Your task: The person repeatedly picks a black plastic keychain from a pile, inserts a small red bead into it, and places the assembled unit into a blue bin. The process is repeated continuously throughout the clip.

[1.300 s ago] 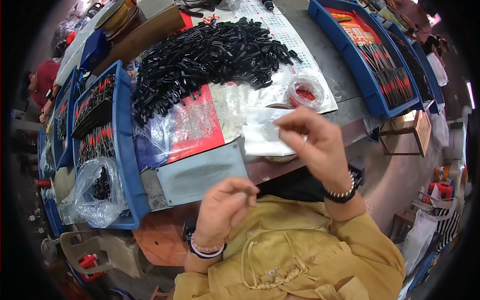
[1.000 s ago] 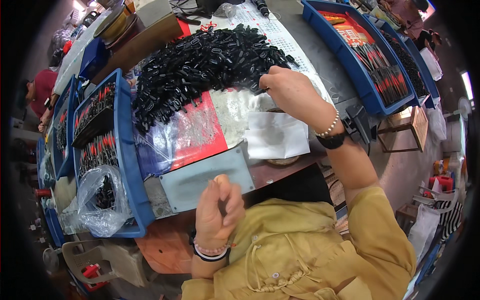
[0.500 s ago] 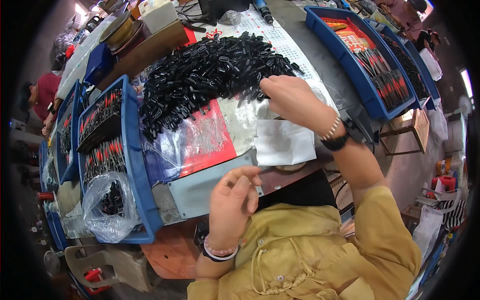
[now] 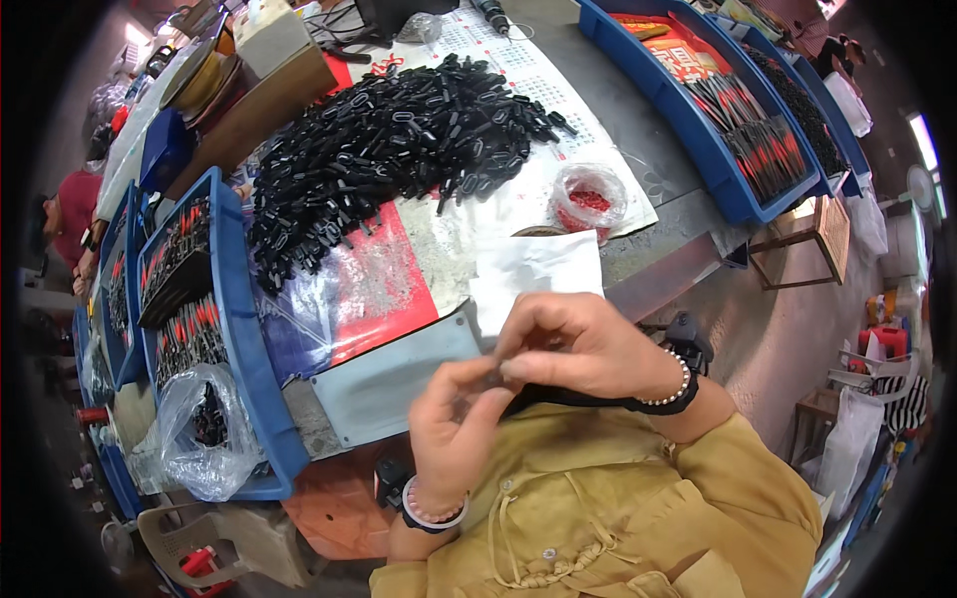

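Observation:
My left hand and my right hand meet fingertip to fingertip in front of my chest, just over the table's near edge. Both are pinched closed. A small dark bit shows between the fingertips, too blurred and covered to name. Beyond them, on the table, spreads a big heap of small black plastic pieces, many with an oval slot. A sheet of white paper lies just past my right hand. Beside my left hand is a pale grey-blue plate at the table edge.
A clear tub of small red pieces stands behind the paper. Blue trays of black-and-red parts line the left, with a clear plastic bag in the front one. Another blue tray is at the right. A person works at far left.
My right hand has come back from the black heap to meet my left hand near my body. This uncovers the tub of red pieces. The view has shifted slightly.

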Tool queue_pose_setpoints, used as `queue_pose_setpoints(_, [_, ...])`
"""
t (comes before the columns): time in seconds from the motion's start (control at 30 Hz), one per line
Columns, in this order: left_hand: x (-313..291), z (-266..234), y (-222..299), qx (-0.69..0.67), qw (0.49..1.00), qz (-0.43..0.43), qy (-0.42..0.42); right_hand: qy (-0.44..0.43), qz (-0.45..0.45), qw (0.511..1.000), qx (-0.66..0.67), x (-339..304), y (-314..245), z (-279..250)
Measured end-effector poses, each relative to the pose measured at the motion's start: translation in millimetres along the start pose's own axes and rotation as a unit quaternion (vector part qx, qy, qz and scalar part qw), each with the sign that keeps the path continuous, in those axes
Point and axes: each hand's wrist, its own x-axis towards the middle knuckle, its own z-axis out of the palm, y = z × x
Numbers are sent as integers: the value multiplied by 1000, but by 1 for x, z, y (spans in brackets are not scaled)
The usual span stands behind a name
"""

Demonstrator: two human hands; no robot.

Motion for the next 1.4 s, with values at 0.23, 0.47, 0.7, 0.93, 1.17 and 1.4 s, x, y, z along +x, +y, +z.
queue_pose_setpoints(0.23, [-7,-10,-3,-115,988,-96,-24,231,-70,886,-396,11,-4,-88])
queue_pose_setpoints(0.47, [-8,-8,-4,-142,983,-115,-30,112,-2,796,-595,38,12,-110])
queue_pose_setpoints(0.7, [-13,-5,-3,-108,984,-142,-26,63,43,783,-618,57,20,-110])
queue_pose_setpoints(0.93, [-15,-11,-6,-136,975,-163,-58,142,-32,830,-538,42,16,-112])
queue_pose_setpoints(1.17, [-12,-6,-2,-143,975,-157,-70,220,21,922,-317,36,19,-115])
queue_pose_setpoints(1.4, [-8,6,3,-138,977,-151,-55,151,-3,983,-101,9,-2,-73])
